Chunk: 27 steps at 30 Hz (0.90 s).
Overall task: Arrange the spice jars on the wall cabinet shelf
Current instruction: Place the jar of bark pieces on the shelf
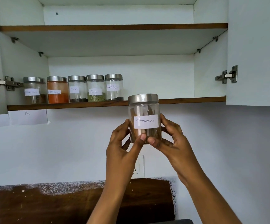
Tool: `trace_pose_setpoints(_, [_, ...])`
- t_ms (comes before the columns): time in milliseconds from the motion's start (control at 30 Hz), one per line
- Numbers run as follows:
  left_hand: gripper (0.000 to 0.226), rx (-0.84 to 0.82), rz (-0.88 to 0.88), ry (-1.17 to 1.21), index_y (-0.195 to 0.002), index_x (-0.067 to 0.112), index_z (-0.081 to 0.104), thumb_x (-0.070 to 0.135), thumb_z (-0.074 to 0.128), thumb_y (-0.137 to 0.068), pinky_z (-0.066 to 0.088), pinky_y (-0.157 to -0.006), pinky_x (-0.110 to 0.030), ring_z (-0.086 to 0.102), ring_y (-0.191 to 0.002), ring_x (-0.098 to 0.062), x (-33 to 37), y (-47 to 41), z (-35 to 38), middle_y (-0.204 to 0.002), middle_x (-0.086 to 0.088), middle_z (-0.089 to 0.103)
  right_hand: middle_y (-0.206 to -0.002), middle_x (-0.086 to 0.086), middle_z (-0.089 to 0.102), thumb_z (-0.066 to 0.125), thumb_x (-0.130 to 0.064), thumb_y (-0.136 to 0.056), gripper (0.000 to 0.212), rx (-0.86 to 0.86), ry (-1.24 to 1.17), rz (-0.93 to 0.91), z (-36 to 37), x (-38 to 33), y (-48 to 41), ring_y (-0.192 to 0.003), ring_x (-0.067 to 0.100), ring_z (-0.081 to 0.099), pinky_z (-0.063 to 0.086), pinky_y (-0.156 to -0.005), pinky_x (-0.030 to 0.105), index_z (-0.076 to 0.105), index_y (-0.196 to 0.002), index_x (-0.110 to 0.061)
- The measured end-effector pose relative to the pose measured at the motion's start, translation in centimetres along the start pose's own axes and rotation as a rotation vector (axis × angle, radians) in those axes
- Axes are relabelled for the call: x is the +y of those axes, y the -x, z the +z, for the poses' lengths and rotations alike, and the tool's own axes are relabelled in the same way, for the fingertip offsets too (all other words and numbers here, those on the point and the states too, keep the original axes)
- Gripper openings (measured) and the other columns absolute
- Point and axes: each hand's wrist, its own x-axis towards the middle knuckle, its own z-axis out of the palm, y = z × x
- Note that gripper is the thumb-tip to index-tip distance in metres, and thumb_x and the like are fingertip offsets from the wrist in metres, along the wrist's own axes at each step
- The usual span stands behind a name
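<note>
A glass jar labelled Cinnamon (144, 113) with a steel lid is held up in front of the lower cabinet shelf (187, 100), its lid level with the shelf edge. My left hand (123, 143) grips its left side and my right hand (171, 139) grips its right side, thumbs pressed on the front near the base. Several steel-lidded jars stand in a row on the shelf's left part: an unreadable one (34, 90), an orange powder jar (57, 89), Cloves (77, 88), Fennel (96, 88) and Black Pepper (114, 87).
The shelf right of the Black Pepper jar is bare. An upper shelf (113, 27) spans the cabinet above. Both doors stand open on hinges (227, 75). Below, a white wall with a socket (138, 167) and a dark wooden panel (66, 202).
</note>
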Motion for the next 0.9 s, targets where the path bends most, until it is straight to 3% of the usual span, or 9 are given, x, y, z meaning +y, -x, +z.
trace_pose_setpoints(100, [0.063, 0.010, 0.045, -0.027, -0.133, 0.028, 0.052, 0.043, 0.065, -0.073, 0.047, -0.100, -0.026, 0.051, -0.118, 0.004, 0.0, -1.1, 0.3, -0.129, 0.014, 0.052, -0.123, -0.023, 0.041, 0.062, -0.049, -0.064, 0.073, -0.002, 0.007, -0.025, -0.1, -0.5, -1.1, -0.107, -0.013, 0.046, 0.042, -0.068, -0.004, 0.037, -0.133, -0.047])
trace_pose_setpoints(200, [0.064, 0.004, 0.087, -0.060, -0.134, 0.028, 0.051, 0.044, 0.064, -0.073, 0.046, -0.098, -0.017, 0.048, -0.114, 0.012, 0.3, -2.4, 0.6, -0.123, 0.018, 0.049, -0.125, -0.023, 0.044, 0.061, -0.049, -0.068, 0.063, 0.004, 0.018, -0.021, -0.2, -0.8, -2.4, -0.102, -0.012, 0.048, 0.041, -0.067, 0.004, 0.038, -0.126, -0.050])
trace_pose_setpoints(267, [0.063, -0.011, 0.121, -0.113, -0.134, 0.029, 0.049, 0.044, 0.063, -0.075, 0.044, -0.094, -0.011, 0.048, -0.109, 0.014, 0.5, -4.1, 0.8, -0.121, 0.017, 0.047, -0.121, -0.022, 0.050, 0.067, -0.039, -0.075, 0.060, 0.024, 0.008, -0.022, -0.3, -1.0, -3.8, -0.100, -0.009, 0.050, 0.042, -0.067, 0.004, 0.042, -0.129, -0.044])
trace_pose_setpoints(333, [0.060, -0.024, 0.169, -0.167, -0.136, 0.023, 0.048, 0.039, 0.065, -0.080, 0.044, -0.094, -0.014, 0.052, -0.107, 0.005, 0.8, -6.3, 1.2, -0.124, 0.010, 0.048, -0.113, -0.020, 0.056, 0.072, -0.025, -0.078, 0.059, 0.051, -0.004, -0.040, -0.5, -1.6, -5.9, -0.096, -0.008, 0.054, 0.047, -0.066, 0.003, 0.048, -0.131, -0.034])
trace_pose_setpoints(467, [0.046, 0.002, 0.265, -0.317, -0.126, 0.017, 0.058, 0.032, 0.068, -0.084, 0.046, -0.077, -0.013, 0.056, -0.091, -0.002, 1.1, -12.2, 1.9, -0.111, 0.004, 0.059, -0.121, -0.006, 0.062, 0.074, -0.019, -0.078, 0.057, 0.039, 0.038, -0.023, -0.3, -2.4, -11.8, -0.107, 0.007, 0.059, 0.045, -0.088, 0.020, 0.052, -0.130, -0.020])
trace_pose_setpoints(533, [0.041, -0.006, 0.247, -0.364, -0.117, 0.018, 0.063, 0.039, 0.068, -0.082, 0.053, -0.079, -0.026, 0.061, -0.093, -0.010, 0.4, -14.9, 2.1, -0.107, 0.000, 0.067, -0.127, 0.000, 0.061, 0.075, -0.022, -0.077, 0.060, 0.032, 0.129, -0.001, 0.1, -2.2, -14.6, -0.114, 0.016, 0.058, 0.045, -0.097, 0.030, 0.051, -0.131, -0.017])
trace_pose_setpoints(633, [0.040, -0.004, 0.219, -0.406, -0.116, 0.023, 0.064, 0.042, 0.065, -0.081, 0.055, -0.085, -0.040, 0.064, -0.097, -0.015, -1.4, -17.6, 2.1, -0.105, 0.002, 0.070, -0.127, 0.005, 0.062, 0.076, -0.021, -0.077, 0.058, 0.003, 0.234, 0.013, 0.7, -1.8, -17.6, -0.112, 0.021, 0.060, 0.046, -0.094, 0.031, 0.053, -0.129, -0.013])
trace_pose_setpoints(767, [0.031, -0.014, 0.231, -0.542, -0.114, 0.020, 0.062, 0.035, 0.064, -0.086, 0.053, -0.072, -0.034, 0.064, -0.086, -0.019, -3.5, -19.6, 2.3, -0.097, 0.000, 0.068, -0.125, 0.007, 0.062, 0.075, -0.020, -0.078, 0.054, -0.020, 0.342, 0.030, 1.8, -0.7, -19.5, -0.110, 0.022, 0.061, 0.044, -0.087, 0.026, 0.054, -0.127, -0.010])
trace_pose_setpoints(900, [0.030, -0.029, 0.226, -0.605, -0.113, 0.016, 0.061, 0.033, 0.060, -0.089, 0.043, -0.063, -0.029, 0.059, -0.079, -0.019, -4.4, -20.6, 2.5, -0.091, -0.002, 0.065, -0.122, 0.008, 0.064, 0.075, -0.025, -0.077, 0.053, 0.020, 0.409, 0.037, 2.6, 0.8, -20.8, -0.107, 0.024, 0.062, 0.049, -0.092, 0.032, 0.056, -0.124, -0.010])
